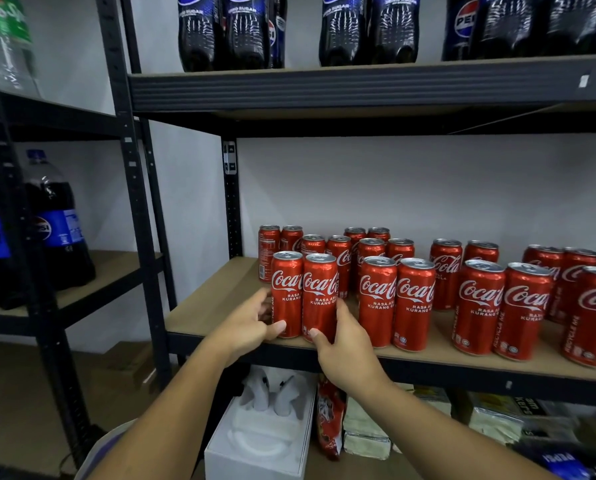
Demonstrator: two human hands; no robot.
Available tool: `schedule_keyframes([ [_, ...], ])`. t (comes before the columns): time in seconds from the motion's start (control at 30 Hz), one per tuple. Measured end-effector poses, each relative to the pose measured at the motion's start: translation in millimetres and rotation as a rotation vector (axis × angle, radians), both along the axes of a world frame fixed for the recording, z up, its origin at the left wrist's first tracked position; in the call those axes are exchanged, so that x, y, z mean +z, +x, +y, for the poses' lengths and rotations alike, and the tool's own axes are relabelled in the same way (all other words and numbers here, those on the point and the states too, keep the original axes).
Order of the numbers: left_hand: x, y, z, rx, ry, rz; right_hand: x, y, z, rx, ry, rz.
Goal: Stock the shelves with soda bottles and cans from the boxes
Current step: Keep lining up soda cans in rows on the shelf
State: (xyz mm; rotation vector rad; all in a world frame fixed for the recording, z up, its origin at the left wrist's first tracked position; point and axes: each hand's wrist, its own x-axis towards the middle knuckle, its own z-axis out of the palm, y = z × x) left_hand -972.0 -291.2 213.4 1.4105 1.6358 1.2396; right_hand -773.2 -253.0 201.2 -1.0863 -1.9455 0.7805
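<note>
Two tall red Coca-Cola cans stand side by side at the front left of the wooden middle shelf. My left hand curls round the left can, thumb on its lower front. My right hand grips the right can low down, thumb in front and fingers on its right side. Several more red cans stand in paired rows to the right and behind.
Dark Pepsi bottles line the top shelf. A second rack to the left holds large Pepsi bottles. Below the can shelf sit a white box, a red packet and wrapped bundles. A black upright stands left of the cans.
</note>
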Motion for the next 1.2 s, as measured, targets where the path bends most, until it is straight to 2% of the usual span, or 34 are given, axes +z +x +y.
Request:
schedule_keyframes([
  [0.13, 2.5, -0.8, -0.9, -0.033, -0.011, -0.053, 1.3, 1.2, -1.0, 0.012, -0.025, 0.035],
  [0.37, 1.2, 2.1, -1.2, -0.007, 0.041, -0.012, 0.2, 3.7, -2.6, 0.016, -0.018, 0.061],
  [1.2, -0.3, 4.1, -0.1, -0.007, 0.042, 0.093, 5.0, 9.8, -1.9, 0.002, -0.048, -0.023],
])
